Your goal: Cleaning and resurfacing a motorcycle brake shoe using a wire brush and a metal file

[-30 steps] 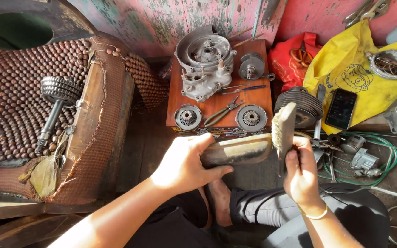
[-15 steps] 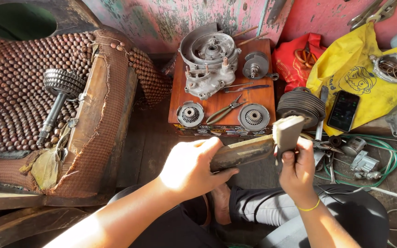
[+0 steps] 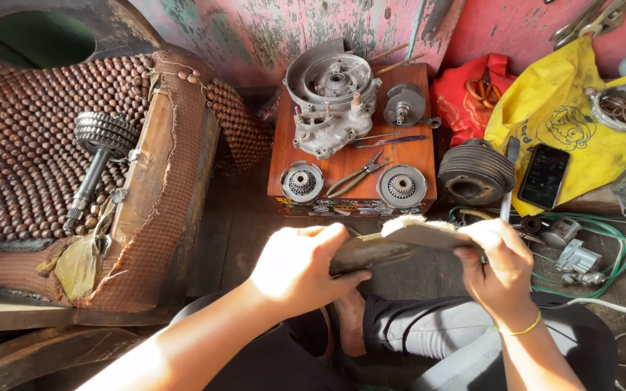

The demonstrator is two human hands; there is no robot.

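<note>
My left hand [image 3: 300,266] grips one end of a long, dark, flat worn piece [image 3: 369,253] held level over my lap. My right hand [image 3: 500,266] holds a flat grey abrasive-looking sheet [image 3: 423,232] that lies on the right end of that piece, fingers curled over the sheet's edge. Both hands hover just in front of a brown wooden box [image 3: 349,161]. My folded legs in dark trousers are below.
On the box sit an engine casing [image 3: 327,101], two round toothed discs [image 3: 302,181], a small rotor [image 3: 404,107] and pliers [image 3: 353,179]. To the right lie a finned cylinder [image 3: 476,174], a phone [image 3: 545,176], a yellow bag [image 3: 566,116] and green wires [image 3: 606,246]. At left, a geared shaft [image 3: 92,163] rests on a beaded seat [image 3: 16,166].
The grey sheet stood upright in my right hand earlier; it has tipped down and now lies flat on the dark piece. My left hand keeps the same hold.
</note>
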